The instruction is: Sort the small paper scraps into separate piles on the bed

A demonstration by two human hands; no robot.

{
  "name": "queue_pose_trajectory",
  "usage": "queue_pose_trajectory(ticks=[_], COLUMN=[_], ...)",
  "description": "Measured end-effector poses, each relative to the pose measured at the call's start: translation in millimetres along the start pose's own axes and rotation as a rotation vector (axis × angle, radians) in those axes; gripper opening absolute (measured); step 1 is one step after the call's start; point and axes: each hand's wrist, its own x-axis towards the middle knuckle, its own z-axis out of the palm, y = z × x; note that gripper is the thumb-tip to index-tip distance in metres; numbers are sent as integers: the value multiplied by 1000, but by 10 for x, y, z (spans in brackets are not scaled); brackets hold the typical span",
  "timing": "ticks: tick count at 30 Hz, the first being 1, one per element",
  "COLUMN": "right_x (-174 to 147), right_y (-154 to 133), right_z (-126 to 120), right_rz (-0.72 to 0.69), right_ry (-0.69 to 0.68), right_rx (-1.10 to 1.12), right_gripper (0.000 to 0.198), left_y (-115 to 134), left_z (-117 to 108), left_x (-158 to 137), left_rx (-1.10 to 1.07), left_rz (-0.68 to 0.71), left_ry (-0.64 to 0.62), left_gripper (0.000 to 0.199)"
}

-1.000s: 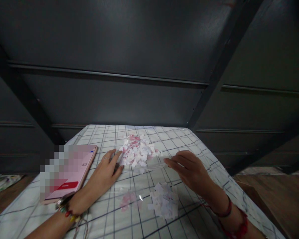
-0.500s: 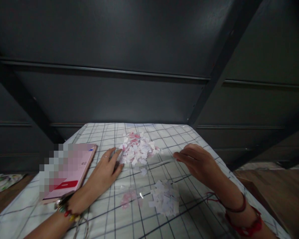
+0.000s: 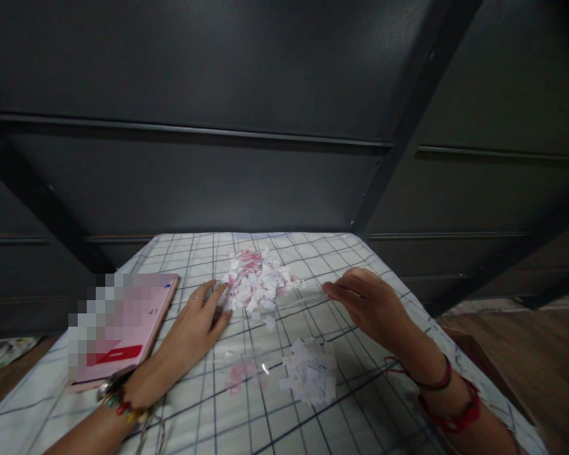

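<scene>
A loose pile of small white and pink paper scraps (image 3: pixel 256 281) lies on the checked tablecloth (image 3: pixel 303 249). My left hand (image 3: pixel 196 322) rests at the pile's left edge, palm down with its fingers spread. Across from it, my right hand (image 3: pixel 365 303) is held just above the cloth, thumb and fingertips pinched on the edge of what looks like a clear plastic bag (image 3: pixel 301 298). The bag's outline is hard to make out. Nearer to me are a clump of white paper scraps (image 3: pixel 310 373) and some pink scraps (image 3: pixel 241 376) under shiny clear plastic.
A pink-framed tablet or phone (image 3: pixel 123 347) with a lit screen lies left of my left arm, partly blurred out. Dark panels (image 3: pixel 218 183) rise behind the table's far edge. A brown box (image 3: pixel 486 373) stands by the table's right side on the wooden floor.
The view has shifted slightly, so most things sit a little further left. Both hands keep almost the same pose, and the number on the screen has gone from 40 to 41.
</scene>
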Motion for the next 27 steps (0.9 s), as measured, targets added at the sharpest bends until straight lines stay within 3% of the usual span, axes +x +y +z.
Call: queue_pose_trajectory(ticks=[19,27], right_x=[34,107], right_y=[-44,-146], right_z=[19,-3], right_rz=[6,-42], right_ry=[66,26], right_rx=[13,35], right_gripper=[22,16], left_y=[11,-12], left_z=[-17,7], left_x=[5,-3], left_rx=[-7,-16], left_rz=[-3,-7], left_ry=[23,40], left_gripper=[47,46])
